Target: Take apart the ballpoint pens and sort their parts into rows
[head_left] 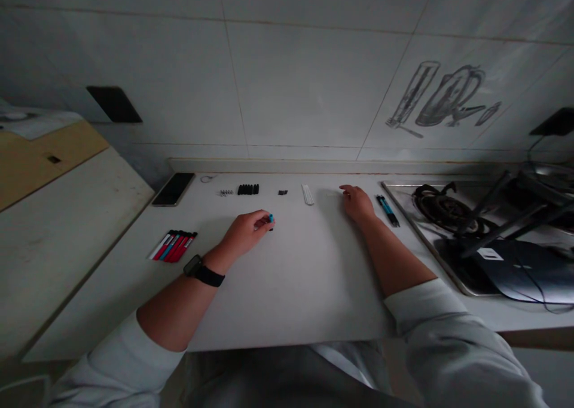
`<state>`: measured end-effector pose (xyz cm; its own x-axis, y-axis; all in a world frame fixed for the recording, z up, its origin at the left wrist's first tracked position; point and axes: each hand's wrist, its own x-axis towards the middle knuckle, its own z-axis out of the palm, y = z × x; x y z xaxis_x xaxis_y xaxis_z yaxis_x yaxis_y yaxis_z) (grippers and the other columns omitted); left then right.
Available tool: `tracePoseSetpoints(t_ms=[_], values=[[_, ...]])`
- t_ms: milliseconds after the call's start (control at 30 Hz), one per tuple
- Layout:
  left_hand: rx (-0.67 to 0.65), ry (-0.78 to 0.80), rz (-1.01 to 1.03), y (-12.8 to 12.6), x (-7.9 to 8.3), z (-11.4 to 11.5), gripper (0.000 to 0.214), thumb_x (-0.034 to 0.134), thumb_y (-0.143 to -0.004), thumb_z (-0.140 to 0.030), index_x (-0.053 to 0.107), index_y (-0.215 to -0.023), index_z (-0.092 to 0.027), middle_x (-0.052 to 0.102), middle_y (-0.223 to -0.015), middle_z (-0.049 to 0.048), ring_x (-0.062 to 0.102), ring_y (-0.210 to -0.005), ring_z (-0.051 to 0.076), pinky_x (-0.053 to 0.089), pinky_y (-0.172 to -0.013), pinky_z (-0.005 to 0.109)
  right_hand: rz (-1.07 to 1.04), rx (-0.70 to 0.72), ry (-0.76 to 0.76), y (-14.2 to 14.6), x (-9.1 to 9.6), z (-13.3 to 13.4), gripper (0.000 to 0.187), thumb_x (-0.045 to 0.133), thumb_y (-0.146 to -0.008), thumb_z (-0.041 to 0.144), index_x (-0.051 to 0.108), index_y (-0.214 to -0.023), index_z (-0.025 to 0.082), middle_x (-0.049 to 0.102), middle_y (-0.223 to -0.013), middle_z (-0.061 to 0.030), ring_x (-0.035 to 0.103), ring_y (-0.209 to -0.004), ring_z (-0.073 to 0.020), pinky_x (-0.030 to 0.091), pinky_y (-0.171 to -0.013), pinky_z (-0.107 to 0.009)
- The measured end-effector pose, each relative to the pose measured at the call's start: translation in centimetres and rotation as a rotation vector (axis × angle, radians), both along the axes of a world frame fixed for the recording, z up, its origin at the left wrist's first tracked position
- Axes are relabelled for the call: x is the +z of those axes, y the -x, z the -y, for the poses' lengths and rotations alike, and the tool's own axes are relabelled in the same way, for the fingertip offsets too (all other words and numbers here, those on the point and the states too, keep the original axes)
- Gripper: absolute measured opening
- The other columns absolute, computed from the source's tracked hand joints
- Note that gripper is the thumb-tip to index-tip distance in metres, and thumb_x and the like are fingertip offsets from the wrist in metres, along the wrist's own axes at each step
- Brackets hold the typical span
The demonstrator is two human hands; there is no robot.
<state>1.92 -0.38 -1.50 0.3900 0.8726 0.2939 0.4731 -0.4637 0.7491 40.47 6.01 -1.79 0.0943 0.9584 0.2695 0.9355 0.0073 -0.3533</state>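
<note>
My left hand (249,231) is closed around a blue pen barrel (271,218), whose end shows at the fingertips; the fingers hide most of it. Further right, my right hand (357,203) rests low over the counter with thumb and forefinger together. A thin pale stick, like a pen refill (334,194), shows faintly at its fingertips. Just left of it lie several thin white refills (307,195). Two blue and black pens (388,210) lie to the right of this hand. Red, blue and white pen barrels (173,246) lie side by side left of my left hand.
Along the back of the white counter (296,294) are small springs (226,192), black cylindrical pieces (248,189), small dark parts (282,192) and a phone (174,189). A stove (442,207) with dark items on it borders the right side. A pale cabinet (58,234) stands at left.
</note>
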Motion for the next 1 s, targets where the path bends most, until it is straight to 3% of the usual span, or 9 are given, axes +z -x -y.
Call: tracePoseSetpoints(t_ms=[133,233,400,533,733,1000], values=[[0.003,-0.016,-0.01,0.0,0.1,0.0,0.013,0.067,-0.094,-0.033,0.07,-0.096,-0.021,0.077,-0.091,0.0025,0.073,-0.082,0.017,0.059,-0.077,0.03,0.123,0.04,0.081,0.6,-0.1,-0.1,0.058,0.046,-0.09,0.006,0.065,-0.141,0.027,0.066,-0.132,-0.0114,0.061,-0.117,-0.0241,0.044,-0.104,-0.033],[-0.002,-0.016,-0.019,0.0,0.2,0.1,0.012,0.066,-0.094,-0.033,0.069,-0.096,-0.021,0.077,-0.092,0.0021,0.073,-0.082,0.016,0.058,-0.076,0.029,0.162,0.025,0.106,0.7,0.0,-0.2,0.053,0.048,-0.092,0.009,0.069,-0.136,0.029,0.066,-0.133,-0.0108,0.059,-0.119,-0.0249,0.043,-0.105,-0.034],[0.002,-0.039,-0.048,0.0,0.2,0.2,0.011,0.066,-0.094,-0.032,0.069,-0.095,-0.021,0.076,-0.092,0.0019,0.073,-0.083,0.016,0.057,-0.077,0.029,0.183,-0.053,0.105,0.3,0.2,-0.1,0.04,0.046,-0.1,0.022,0.074,-0.128,0.023,0.069,-0.127,-0.0137,0.062,-0.115,-0.0255,0.044,-0.103,-0.035],[0.008,-0.031,-0.05,0.0,0.3,0.2,0.013,0.067,-0.094,-0.033,0.069,-0.096,-0.021,0.077,-0.093,0.0025,0.073,-0.084,0.017,0.057,-0.077,0.029,0.173,-0.053,0.106,0.3,0.6,0.2,0.04,0.047,-0.099,0.021,0.073,-0.13,0.024,0.07,-0.126,-0.0125,0.064,-0.115,-0.0239,0.045,-0.101,-0.033],[0.007,-0.042,-0.056,-0.1,0.5,0.4,0.013,0.067,-0.094,-0.034,0.069,-0.095,-0.021,0.077,-0.091,0.0024,0.073,-0.083,0.017,0.056,-0.075,0.029,0.22,-0.093,0.137,0.4,1.4,0.5,0.034,0.051,-0.096,0.024,0.079,-0.116,0.022,0.073,-0.12,-0.014,0.067,-0.108,-0.0264,0.049,-0.093,-0.035],[0.001,-0.098,-0.094,0.0,0.8,0.4,0.013,0.066,-0.095,-0.035,0.068,-0.093,-0.022,0.076,-0.089,0.0014,0.071,-0.081,0.017,0.054,-0.074,0.029,0.281,-0.181,0.213,-0.4,1.3,0.5,0.03,0.054,-0.095,0.025,0.078,-0.109,0.015,0.072,-0.112,-0.0216,0.068,-0.104,-0.0316,0.051,-0.085,-0.04]])
